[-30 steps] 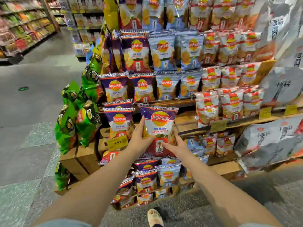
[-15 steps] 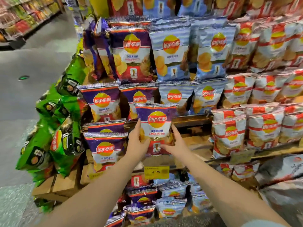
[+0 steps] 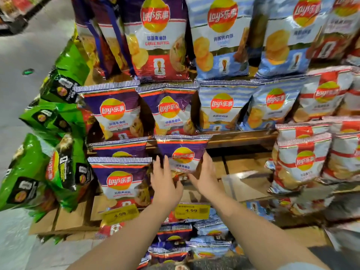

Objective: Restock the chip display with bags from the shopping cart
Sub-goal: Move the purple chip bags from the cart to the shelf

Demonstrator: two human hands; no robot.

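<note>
A purple garlic-butter chip bag stands upright on the wooden shelf, right of another purple bag. My left hand lies flat against its lower left side, fingers straight and pointing up. On the bag's right side rests my right hand, fingers straight, thumb across the front. The hands cover the bag's bottom edge. The shopping cart is out of view.
Purple, blue and red-white chip bags fill the tiers above and to the right. Green bags hang at the display's left end. Yellow 4.99 price tags line the shelf front. Bare wood shows right of my hands. Aisle floor lies left.
I have moved closer to the display. The purple bag went from being held up in both hands to standing on the shelf, and my fingers now lie straight against it.
</note>
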